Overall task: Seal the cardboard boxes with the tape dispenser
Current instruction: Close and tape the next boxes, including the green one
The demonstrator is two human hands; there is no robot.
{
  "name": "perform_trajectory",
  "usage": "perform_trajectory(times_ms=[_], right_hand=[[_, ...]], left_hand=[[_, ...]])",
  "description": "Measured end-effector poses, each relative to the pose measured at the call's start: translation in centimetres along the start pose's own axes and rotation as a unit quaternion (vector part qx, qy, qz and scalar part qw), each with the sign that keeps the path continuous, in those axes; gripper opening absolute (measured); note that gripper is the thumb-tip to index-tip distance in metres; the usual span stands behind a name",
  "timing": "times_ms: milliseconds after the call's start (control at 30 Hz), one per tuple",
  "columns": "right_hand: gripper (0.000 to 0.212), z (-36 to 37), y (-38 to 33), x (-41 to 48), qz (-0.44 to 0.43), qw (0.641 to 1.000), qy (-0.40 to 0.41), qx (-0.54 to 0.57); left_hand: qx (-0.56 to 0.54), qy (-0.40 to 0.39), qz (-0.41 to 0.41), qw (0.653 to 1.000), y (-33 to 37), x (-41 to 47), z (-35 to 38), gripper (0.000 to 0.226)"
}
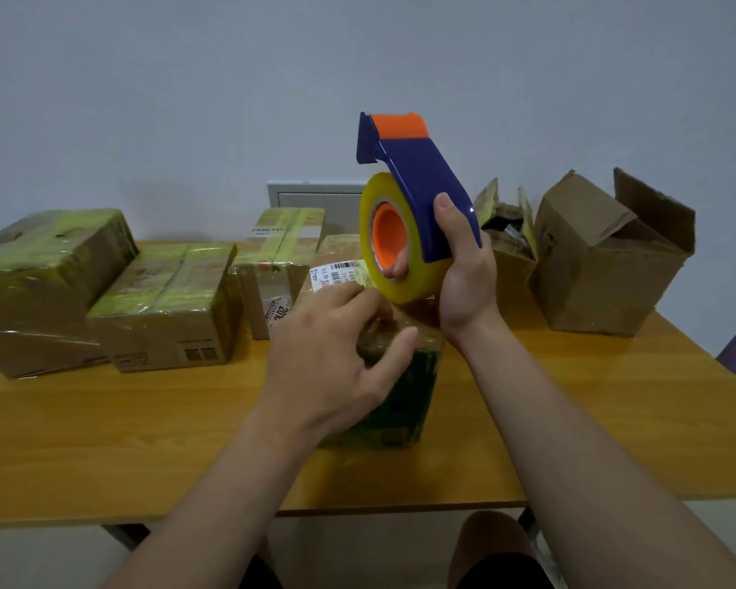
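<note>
**Desk inventory: sealed cartons, one carton in hand, dispenser raised**

We list the items from left to right on the desk (145, 440), a flat top of orange-yellow wood-grain laminate.

1. Large taped box (47, 286), at the far left edge. Brown corrugated card, blocky, its top wrapped in glossy, wrinkled yellowish tape.
2. Second taped box (166, 308), touching the first on its right. Lower and oblong, with the same shiny tape bands and printed marks on its front face.
3. Third taped box (279, 265), toward the back edge. Narrow, with tape over white labels.
4. Centre box (404, 376), mid-desk. Tall, with dark printed sides under clear film and a barcode label on its top.
5. Left hand (336, 354). It rests on the centre box's top with fingers loosely bent and thumb spread; it clasps nothing that we can see.
6. Tape dispenser (417, 184), lifted off the desk above the centre box's far right corner. Curved blue plastic shell, orange cap at its top and an orange hub.
7. Tape roll (400, 286), mounted on the hub. A thick translucent yellow ring; we cannot tell whether its lower edge touches the box.
8. Right hand (464, 274). It grips the dispenser, thumb on the blue shell and fingers through the hub.
9. Crumpled open box (508, 248), just behind the right hand. Torn, taped flaps standing up.
10. Open box (600, 265), near the back right corner. Plain matte card with its flaps raised.
</note>
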State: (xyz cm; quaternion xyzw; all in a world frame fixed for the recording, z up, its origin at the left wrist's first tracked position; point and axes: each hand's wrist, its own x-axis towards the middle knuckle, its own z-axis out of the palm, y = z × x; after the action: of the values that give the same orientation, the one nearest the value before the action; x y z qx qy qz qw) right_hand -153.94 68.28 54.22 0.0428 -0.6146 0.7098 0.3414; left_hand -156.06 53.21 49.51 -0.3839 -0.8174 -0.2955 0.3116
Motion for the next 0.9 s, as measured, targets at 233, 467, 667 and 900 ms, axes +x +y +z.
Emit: perform_trajectory(times_ms=[233, 467, 667, 900], right_hand=[[0.036, 0.3, 0.9, -0.1, -0.016, 0.999, 0.02, 0.027], [0.045, 0.5, 1.2, 0.0, -0.016, 0.999, 0.026, 0.04], [0.035, 0.4, 0.9, -0.8, -0.018, 0.998, 0.052, 0.041], [0.021, 0.6, 0.3, -1.6, -0.042, 0.997, 0.068, 0.017]], left_hand=[[-0.183, 0.187, -0.158, 0.952, -3.2, -1.1, 1.8, 0.038], [-0.423, 0.169, -0.294, 0.84, -3.6, -2.8, 2.9, 0.044], [-0.3, 0.09, -0.29, 0.904, -3.2, -2.6, 0.1, 0.044], [-0.067, 0.113, -0.049, 0.99, 2.3, -1.8, 2.3, 0.021]])
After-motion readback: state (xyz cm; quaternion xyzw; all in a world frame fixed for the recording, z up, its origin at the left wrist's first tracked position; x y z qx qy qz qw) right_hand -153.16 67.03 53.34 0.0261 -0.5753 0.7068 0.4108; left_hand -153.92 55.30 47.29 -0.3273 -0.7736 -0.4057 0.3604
